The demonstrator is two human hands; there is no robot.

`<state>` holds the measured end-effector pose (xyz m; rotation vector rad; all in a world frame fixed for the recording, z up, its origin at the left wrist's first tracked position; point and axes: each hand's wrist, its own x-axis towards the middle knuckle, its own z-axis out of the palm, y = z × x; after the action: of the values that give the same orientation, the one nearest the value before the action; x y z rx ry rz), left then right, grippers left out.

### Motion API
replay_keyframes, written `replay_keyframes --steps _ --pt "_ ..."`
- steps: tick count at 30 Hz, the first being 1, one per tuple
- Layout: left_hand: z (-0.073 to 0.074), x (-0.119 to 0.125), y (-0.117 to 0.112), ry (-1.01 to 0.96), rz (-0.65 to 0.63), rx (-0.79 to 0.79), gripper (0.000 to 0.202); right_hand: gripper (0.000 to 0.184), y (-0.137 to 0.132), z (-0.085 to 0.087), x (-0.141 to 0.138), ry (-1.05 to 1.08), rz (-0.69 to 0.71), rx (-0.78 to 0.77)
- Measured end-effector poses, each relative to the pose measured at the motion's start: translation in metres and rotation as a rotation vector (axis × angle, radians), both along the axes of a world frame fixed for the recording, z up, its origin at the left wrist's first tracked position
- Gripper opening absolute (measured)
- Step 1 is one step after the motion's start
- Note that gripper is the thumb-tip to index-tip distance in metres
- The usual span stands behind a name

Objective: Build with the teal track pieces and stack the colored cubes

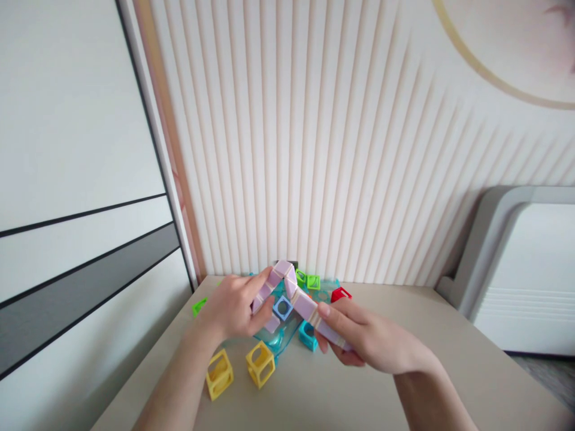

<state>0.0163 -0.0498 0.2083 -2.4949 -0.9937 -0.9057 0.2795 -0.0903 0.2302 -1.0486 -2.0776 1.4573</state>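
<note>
A pale purple snake puzzle [305, 305] with several hinged segments is held up above the table, bent to a peak between my hands. Around its left part my left hand [236, 304] is closed, with thumb and fingers pinching the segments. My right hand [359, 332] grips the straighter right part, its thumb on top and the fingers curled beneath. One short purple end [272, 324] shows below my left thumb. Behind the puzzle, a blue hollow cube [283, 307] appears in the gap between its two arms.
Two yellow hollow cubes [260, 364] stand near the front. A translucent teal tray [281, 341] lies under my hands, with a cyan cube [308, 335], green cubes [313, 282] and a red cube [341, 294] about it. The ribbed wall [287, 149] rises behind the table [381, 395].
</note>
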Motion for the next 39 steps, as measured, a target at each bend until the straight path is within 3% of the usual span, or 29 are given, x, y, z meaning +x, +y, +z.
replay_keyframes --steps 3,6,9,12,16,22,24,28,31,39 --pt "0.001 -0.003 -0.002 -0.180 -0.195 0.217 0.055 0.069 0.004 -0.001 0.015 0.141 0.174 -0.140" --pt "0.002 -0.003 -0.005 -0.287 -0.277 0.439 0.054 0.070 0.011 -0.008 0.019 0.294 0.195 -0.155" --pt "0.001 -0.004 -0.004 -0.432 -0.199 0.642 0.046 0.067 0.018 -0.015 0.015 0.439 0.076 -0.129" --pt "-0.003 -0.006 -0.001 -0.468 -0.030 0.644 0.039 0.065 0.021 -0.018 0.009 0.534 0.033 -0.136" --pt "-0.005 -0.003 0.003 -0.454 0.005 0.504 0.033 0.057 0.021 -0.016 -0.002 0.498 -0.050 -0.130" --pt "-0.003 0.004 0.001 -0.414 0.068 0.222 0.040 0.056 0.023 -0.014 -0.020 0.274 -0.367 0.147" --pt "-0.002 0.009 -0.002 -0.410 0.066 0.107 0.041 0.057 0.027 -0.019 -0.023 0.137 -0.483 0.304" --pt "0.001 0.024 -0.011 -0.351 0.034 -0.283 0.047 0.049 0.038 -0.033 -0.024 -0.320 -0.714 0.758" --pt "0.004 0.028 -0.015 -0.404 -0.017 -0.461 0.052 0.048 0.046 -0.039 -0.021 -0.486 -0.718 0.977" --pt "-0.005 0.017 -0.007 -0.861 -0.334 -0.889 0.063 0.048 0.047 -0.039 -0.018 -0.427 -0.579 1.221"
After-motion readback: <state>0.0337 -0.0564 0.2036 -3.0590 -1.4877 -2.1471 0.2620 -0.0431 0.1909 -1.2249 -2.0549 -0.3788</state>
